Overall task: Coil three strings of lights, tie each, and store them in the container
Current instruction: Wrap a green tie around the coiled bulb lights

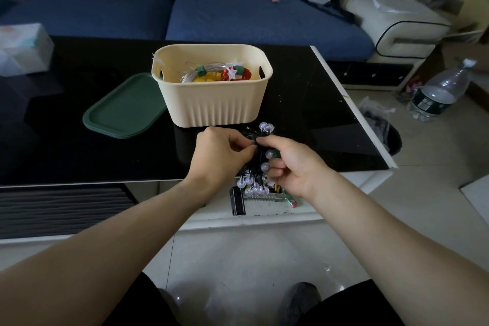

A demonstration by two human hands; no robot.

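Observation:
A cream ribbed container [211,103] stands on the black glass table [79,140]. Coiled light strings [219,74] with green ties lie inside it. A bundle of black-wired lights with clear round bulbs [258,167] hangs at the table's front edge. My left hand [222,153] pinches the black wire near the bundle's top. My right hand [291,164] grips the bundle from the right, with a green tie showing by its fingers. The string's black battery box [237,200] dangles below the bundle.
A dark green lid [124,108] lies flat left of the container. A tissue box [23,47] sits at the table's far left. A blue sofa [238,18] runs behind the table. A water bottle [439,92] and a black bin [383,130] stand on the floor at the right.

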